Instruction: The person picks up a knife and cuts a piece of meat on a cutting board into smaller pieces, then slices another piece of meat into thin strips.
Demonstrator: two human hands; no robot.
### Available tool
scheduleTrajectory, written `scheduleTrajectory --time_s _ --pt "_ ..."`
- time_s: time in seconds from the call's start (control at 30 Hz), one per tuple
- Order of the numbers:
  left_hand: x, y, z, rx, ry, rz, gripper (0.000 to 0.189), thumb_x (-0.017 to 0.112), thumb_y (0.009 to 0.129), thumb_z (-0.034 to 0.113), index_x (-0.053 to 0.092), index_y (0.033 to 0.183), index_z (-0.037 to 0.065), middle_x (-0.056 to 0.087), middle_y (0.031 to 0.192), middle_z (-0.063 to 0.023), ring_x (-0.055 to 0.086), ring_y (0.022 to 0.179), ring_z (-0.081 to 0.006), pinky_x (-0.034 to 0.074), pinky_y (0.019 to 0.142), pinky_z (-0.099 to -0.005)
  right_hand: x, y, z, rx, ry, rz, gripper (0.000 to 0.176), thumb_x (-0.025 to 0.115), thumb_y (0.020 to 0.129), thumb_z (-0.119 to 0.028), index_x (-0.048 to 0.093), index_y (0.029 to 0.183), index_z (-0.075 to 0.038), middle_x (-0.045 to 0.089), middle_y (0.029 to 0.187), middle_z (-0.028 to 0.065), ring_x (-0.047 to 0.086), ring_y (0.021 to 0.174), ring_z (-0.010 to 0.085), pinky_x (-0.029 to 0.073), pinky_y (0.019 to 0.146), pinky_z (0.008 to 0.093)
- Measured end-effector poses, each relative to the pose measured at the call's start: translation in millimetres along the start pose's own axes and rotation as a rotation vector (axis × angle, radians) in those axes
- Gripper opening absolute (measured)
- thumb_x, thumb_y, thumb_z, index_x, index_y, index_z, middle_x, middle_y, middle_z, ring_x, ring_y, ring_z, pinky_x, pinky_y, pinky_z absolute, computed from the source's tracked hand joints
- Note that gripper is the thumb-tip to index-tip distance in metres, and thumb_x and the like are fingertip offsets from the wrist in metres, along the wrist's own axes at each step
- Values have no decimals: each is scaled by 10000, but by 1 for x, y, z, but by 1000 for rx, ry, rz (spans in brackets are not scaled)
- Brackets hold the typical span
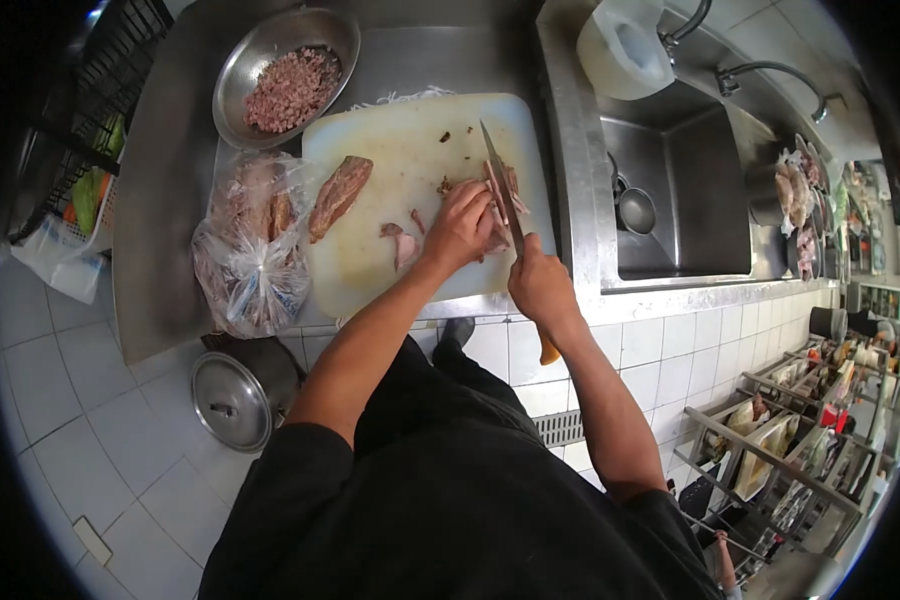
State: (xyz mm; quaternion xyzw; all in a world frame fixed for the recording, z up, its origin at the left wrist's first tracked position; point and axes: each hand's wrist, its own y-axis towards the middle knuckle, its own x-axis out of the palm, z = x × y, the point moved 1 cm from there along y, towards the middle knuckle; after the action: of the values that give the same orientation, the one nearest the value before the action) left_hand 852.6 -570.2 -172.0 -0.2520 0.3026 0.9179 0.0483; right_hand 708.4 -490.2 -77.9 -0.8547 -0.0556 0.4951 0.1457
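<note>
My right hand [543, 285] is wrapped round the handle of a long kitchen knife [500, 180], whose blade points away from me over the cutting board [370, 275]. Under my left hand [459, 224], a piece of meat [495, 238] is pressed against the board, beside the blade. Thin cut strips lie at the knife's far side. A larger chunk of meat [341, 196] rests on the board's left part, with a pale scrap [402, 247] nearer my left wrist. My left fingertips are curled and partly hidden by the knife.
A metal bowl [232, 105] of diced meat stands at the back left. Below it sits a tied plastic bag of meat [255, 250]. A sink [680, 180] with a ladle [635, 211] is to the right. A lidded pot [232, 402] stands on the floor, and a shelf rack [770, 455] is at the right.
</note>
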Motion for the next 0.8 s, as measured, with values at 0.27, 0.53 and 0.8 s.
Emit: scheduleTrajectory --time_s 0.27,0.53,0.8 --pt "-19 -2 4 93 161 2 262 594 823 -12 645 1080 -18 613 1187 -165 554 1195 -373 454 1036 -475 -2 -29 -5 30 -45 -65 199 490 928 -103 451 1062 39 655 815 366 654 825 557 511 811 622" --pt "-13 -5 -4 148 200 -100 287 617 824 16 640 1106 -28 611 1224 -164 543 1213 -361 449 1043 -474 -9 -40 -16 64 -71 -125 223 505 916 -103 448 1075 42 660 847 370 656 855 560 514 818 618" --pt "-12 -5 -5 128 203 -134 303 626 828 28 632 1125 -30 606 1240 -171 532 1232 -372 440 1063 -476 -22 -65 -15 100 -131 -196 286 540 879 -76 447 1118 51 681 823 322 685 822 519 543 782 595"
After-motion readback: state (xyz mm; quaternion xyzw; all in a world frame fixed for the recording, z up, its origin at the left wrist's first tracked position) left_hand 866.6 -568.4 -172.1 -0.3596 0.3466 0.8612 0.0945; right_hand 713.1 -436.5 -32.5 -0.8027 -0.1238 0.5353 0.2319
